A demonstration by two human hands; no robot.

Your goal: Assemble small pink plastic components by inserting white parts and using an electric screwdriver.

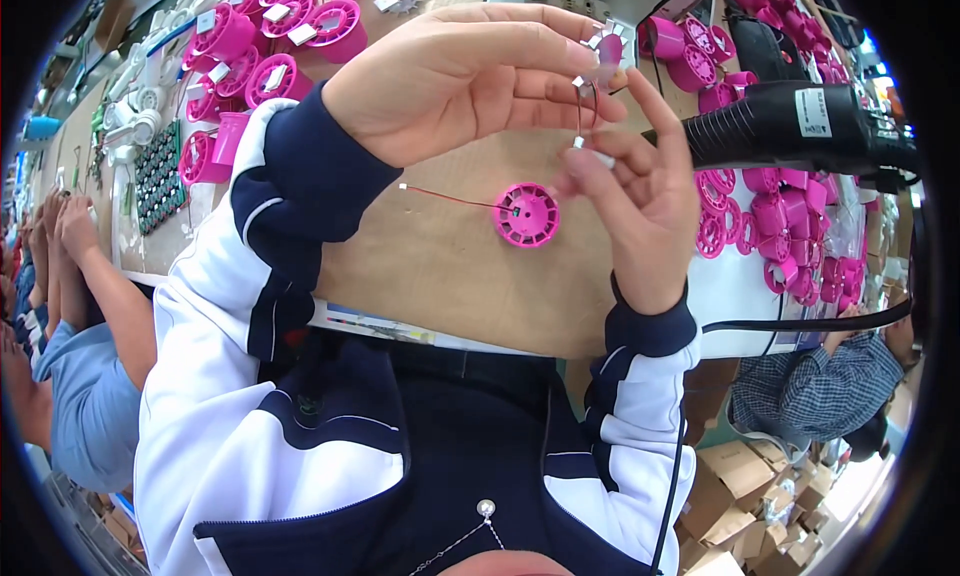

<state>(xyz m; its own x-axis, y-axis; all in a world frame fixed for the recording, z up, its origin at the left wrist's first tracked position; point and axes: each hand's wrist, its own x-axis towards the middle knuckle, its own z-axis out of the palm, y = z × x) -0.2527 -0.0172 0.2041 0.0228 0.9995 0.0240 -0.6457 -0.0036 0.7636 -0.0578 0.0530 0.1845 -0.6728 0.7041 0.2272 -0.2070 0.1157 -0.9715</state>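
Nearest the camera is the person's dark jacket with white sleeves (230,396), and from it both forearms rise over a brown cardboard-covered table (440,266). The left hand (470,76) arches in from the left, its fingers curled and its fingertips pinched on a small metal part (580,84) that carries a pink disc (610,48) with a toothed silvery edge. The right hand (640,191) comes up from below, thumb and forefinger pressed together on the lower end of the same piece, where a short dark wire loop (586,111) joins the two pinch points; the part is too small to tell its exact shape. Just below the hands, lying on the table, sits a bright pink plastic spool (527,214), round with spoked openings, and a thin red wire (455,198) runs from it to the left. A black hot-air tool (790,126) lies on the right. Heaps of pink spools (260,46) crowd the far left, and more pink parts (760,216) pile up on the right.
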